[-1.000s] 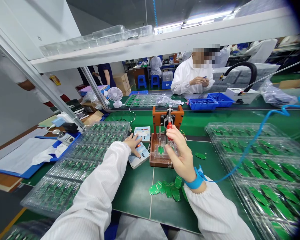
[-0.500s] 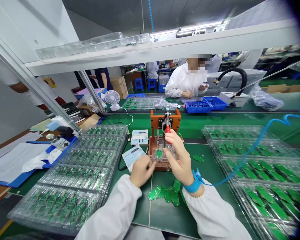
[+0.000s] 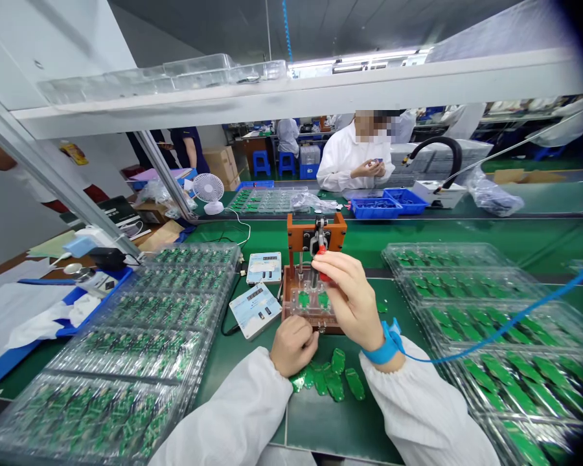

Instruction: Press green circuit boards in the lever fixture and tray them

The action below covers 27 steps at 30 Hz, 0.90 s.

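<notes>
A wooden test fixture (image 3: 287,275) with a toggle clamp stands on the green mat in front of me. My right hand (image 3: 354,301), wearing a blue wrist strap (image 3: 385,346), is closed around the clamp's red handle (image 3: 322,250). Green circuit boards (image 3: 304,299) lie in the fixture's clear holder under the clamp. By the fixture's front edge, my left hand (image 3: 294,345) has its fingers curled in; whatever they may hold is hidden. Just below it lies a loose pile of green circuit boards (image 3: 334,382), partly covered by that hand.
Stacked clear trays of boards stand left (image 3: 175,336) and right (image 3: 459,304). Two small meters with displays (image 3: 255,309) sit left of the fixture. A blue cord (image 3: 510,323) runs off right from my wrist. Overhead is a white shelf (image 3: 252,94). A co-worker (image 3: 352,158) sits opposite.
My right hand's fingers have closed around the red handle. The left hand has moved toward the fixture's front and the board pile, its fingers curling in. The view has shifted slightly.
</notes>
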### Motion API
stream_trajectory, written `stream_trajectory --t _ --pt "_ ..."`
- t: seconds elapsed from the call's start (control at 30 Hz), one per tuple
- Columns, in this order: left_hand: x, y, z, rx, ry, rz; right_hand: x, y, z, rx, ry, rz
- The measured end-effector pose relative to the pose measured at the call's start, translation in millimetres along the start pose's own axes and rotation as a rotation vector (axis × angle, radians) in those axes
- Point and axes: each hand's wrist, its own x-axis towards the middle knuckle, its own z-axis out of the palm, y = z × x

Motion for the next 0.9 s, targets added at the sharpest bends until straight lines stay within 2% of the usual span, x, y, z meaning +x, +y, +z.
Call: stream_trajectory --t 0.1,0.3,0.7,0.8,0.9 --pt "-1.5 -1.4 0.4 -0.024 0.001 -0.016 -5.7 1.2 8.0 0.019 0.008 0.036" --pt "-1.6 -1.6 0.5 -0.051 0.007 -0.007 -16.7 0.6 30.5 0.129 0.119 0.084" --pt "-0.9 -1.6 -0.1 -0.034 0.012 -0.007 -16.0 2.7 34.7 0.146 0.169 0.108" --pt "-0.3 -0.7 -0.3 -0.023 0.000 -0.007 -7.3 -14.0 25.6 0.166 0.149 0.192" --pt "0.0 1.0 -1.0 0.058 0.001 -0.005 0.0 -54.1 -3.4 0.244 0.173 0.291"
